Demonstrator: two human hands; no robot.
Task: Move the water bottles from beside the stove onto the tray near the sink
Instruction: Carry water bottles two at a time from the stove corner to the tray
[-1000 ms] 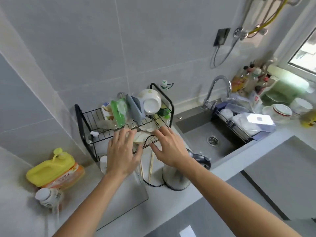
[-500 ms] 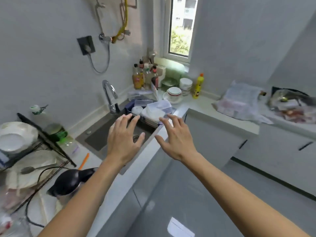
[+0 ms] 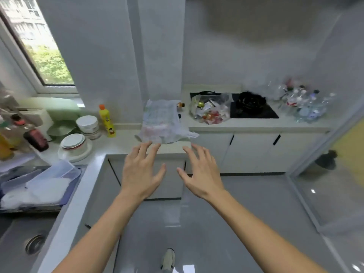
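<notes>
The water bottles (image 3: 307,104) stood upright in a blurred cluster at the counter's far right end, just beside the stove (image 3: 254,111) — labels unreadable. I held my left hand (image 3: 141,174) and right hand (image 3: 201,174) out empty, fingers spread, over open floor (image 3: 246,213) — well short of the bottles.
</notes>
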